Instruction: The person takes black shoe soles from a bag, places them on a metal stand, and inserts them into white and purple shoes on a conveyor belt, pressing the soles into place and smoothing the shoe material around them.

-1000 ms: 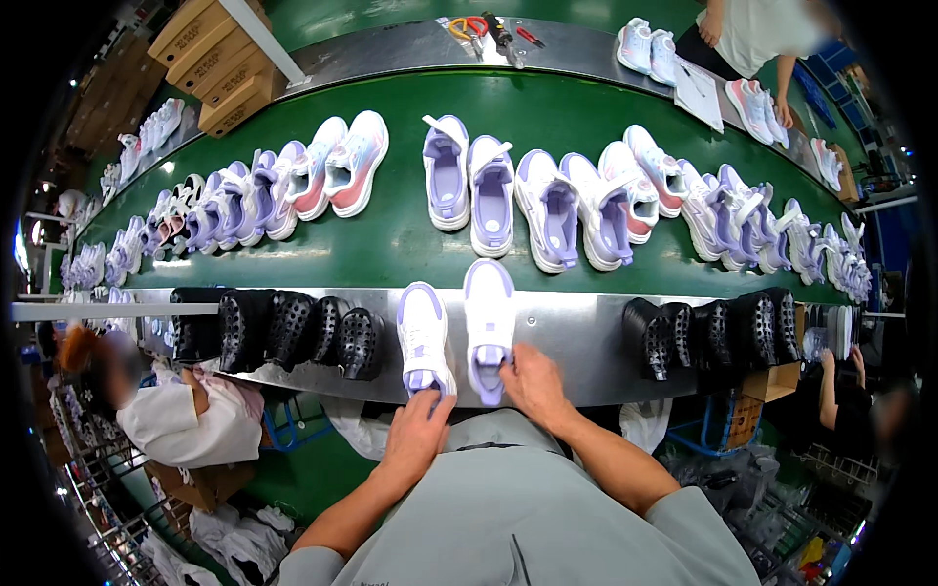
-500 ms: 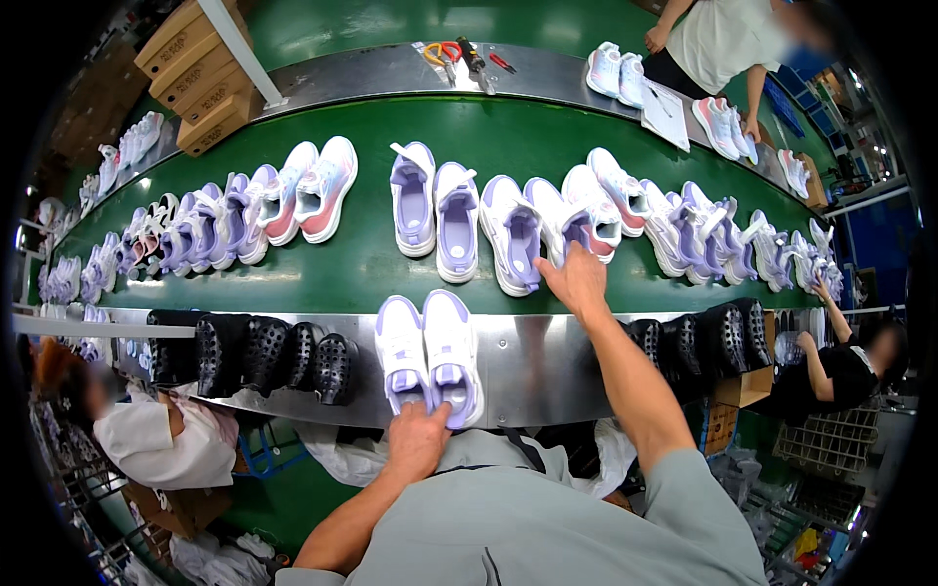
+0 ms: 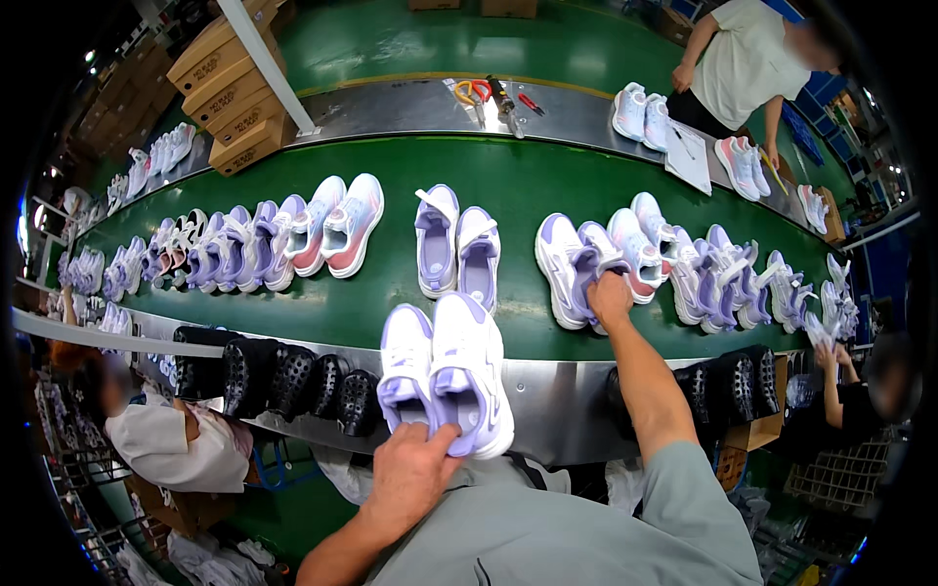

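Observation:
My left hand [image 3: 410, 481] is closed over the heels of a pair of white and lilac sneakers [image 3: 467, 337], their toes pointing away from me. They are held above the metal near edge, overlapping the green belt in view. Farther right, my right hand [image 3: 611, 299] has its fingers in the heel opening of a white and lilac sneaker [image 3: 598, 240] on the belt; the fingertips are hidden inside. Its matching sneaker [image 3: 559, 256] lies against it on the left. Another lilac-lined pair [image 3: 437, 227] sits mid-belt with the straps lifted and nothing held to it.
White and pink sneakers [image 3: 354, 227] and more lilac pairs line the green belt [image 3: 391, 156] both sides. Black studded shoe forms [image 3: 291, 379] stand on the metal ledge [image 3: 557, 410]. Scissors [image 3: 473, 96], stacked cartons [image 3: 249, 132] and a clipboard [image 3: 690, 158] lie beyond; other people work around.
My left hand has raised its sneaker pair off the metal ledge. My right hand has shifted its sneaker pair rightward, widening the gap to the mid-belt pair. The whole view has tilted slightly.

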A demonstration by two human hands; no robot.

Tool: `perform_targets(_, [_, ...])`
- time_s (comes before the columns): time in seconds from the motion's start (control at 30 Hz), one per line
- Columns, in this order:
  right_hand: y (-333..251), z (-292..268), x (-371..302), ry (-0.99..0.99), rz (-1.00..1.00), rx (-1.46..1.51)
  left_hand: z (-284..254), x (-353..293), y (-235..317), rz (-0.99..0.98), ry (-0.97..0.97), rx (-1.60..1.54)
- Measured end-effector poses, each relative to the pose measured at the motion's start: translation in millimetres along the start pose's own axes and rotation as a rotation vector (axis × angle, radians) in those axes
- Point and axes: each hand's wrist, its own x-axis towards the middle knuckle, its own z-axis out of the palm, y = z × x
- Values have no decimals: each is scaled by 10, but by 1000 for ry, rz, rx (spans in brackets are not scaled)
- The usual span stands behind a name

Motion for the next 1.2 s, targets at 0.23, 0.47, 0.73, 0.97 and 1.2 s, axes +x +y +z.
perform_targets(0.23, [-450, -525, -635, 88, -350, 102, -522, 143, -334, -110, 46, 99])
perform_targets(0.47, [-2032, 275, -850, -206, -685, 79, -663, 330, -488, -133, -6, 141])
perform_targets(0.73, [-1687, 423, -102, -21, -470, 253, -309, 810, -812, -7, -77, 146])
perform_targets(0.97, [-1665, -740, -294, -63, -417, 367, 824, 1966, -2118, 102, -2, 216])
perform_targets(1.2, [-960, -1480, -1247, -298, -405, 426, 356, 2007, -1737, 4, -250, 190])
